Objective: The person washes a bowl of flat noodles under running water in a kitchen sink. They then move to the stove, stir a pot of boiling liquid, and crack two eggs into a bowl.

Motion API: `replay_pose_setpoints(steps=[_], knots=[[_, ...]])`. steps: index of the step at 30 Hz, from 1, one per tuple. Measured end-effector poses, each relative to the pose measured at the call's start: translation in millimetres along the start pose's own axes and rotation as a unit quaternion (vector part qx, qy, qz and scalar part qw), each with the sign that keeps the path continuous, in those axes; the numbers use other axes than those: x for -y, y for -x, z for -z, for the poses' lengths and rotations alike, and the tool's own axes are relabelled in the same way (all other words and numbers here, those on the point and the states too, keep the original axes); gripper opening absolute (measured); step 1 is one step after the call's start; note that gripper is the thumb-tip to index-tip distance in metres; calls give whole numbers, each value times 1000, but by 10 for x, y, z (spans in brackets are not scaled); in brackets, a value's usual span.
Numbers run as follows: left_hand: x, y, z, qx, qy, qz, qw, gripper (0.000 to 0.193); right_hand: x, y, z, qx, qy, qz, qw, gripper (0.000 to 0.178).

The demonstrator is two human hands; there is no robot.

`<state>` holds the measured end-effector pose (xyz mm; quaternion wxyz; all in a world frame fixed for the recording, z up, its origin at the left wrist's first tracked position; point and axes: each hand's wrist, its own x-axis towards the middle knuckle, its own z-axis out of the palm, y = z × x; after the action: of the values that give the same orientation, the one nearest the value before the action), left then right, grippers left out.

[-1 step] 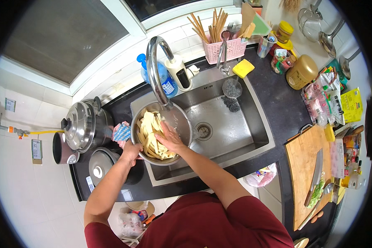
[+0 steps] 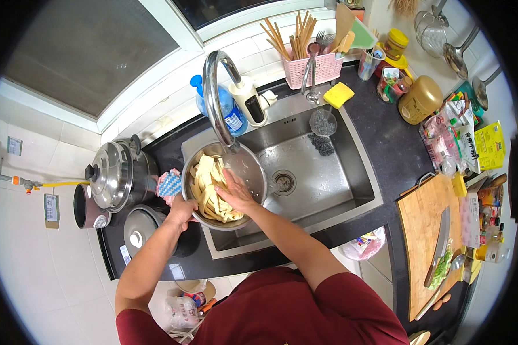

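Observation:
A round stainless steel bowl (image 2: 258,167) is held over the left side of the sink, right under the faucet spout. Flat, pale yellow strips (image 2: 204,184), of a food I cannot make out for sure, fill its left part. My left hand (image 2: 182,210) is closed on the bowl's lower left rim. My right hand (image 2: 236,192) reaches inside against the strips, its fingers stretched out and the thumb lying over them. The curved chrome faucet (image 2: 213,86) hangs above the bowl's far edge.
The steel sink (image 2: 334,190) holds a small tub (image 2: 323,122) and a dark scouring pad (image 2: 322,145). Pots (image 2: 112,175) stand left. Behind are a bottle (image 2: 231,112) and a pink utensil basket (image 2: 313,70). A cutting board (image 2: 414,230) with a knife (image 2: 441,244) lies right.
My left forearm has shifted very slightly to the left. Both hands and the bowl stay in nearly the same place.

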<state>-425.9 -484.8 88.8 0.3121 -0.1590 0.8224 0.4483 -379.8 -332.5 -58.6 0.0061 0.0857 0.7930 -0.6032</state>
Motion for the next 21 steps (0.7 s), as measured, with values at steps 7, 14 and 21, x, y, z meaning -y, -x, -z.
replay_pose_setpoints(steps=[7, 14, 21], knots=[[-155, 45, 122, -8, -82, -30, 996, 49, 63, -35, -217, -44, -54, 13, 997, 83], [-516, 298, 153, -28, -131, -40, 990, 64, 222, -107, -329, -71, -81, 24, 994, 84], [-845, 460, 140, -64, -337, -58, 938, 51, 187, -251, -649, -148, -116, 49, 981, 74]])
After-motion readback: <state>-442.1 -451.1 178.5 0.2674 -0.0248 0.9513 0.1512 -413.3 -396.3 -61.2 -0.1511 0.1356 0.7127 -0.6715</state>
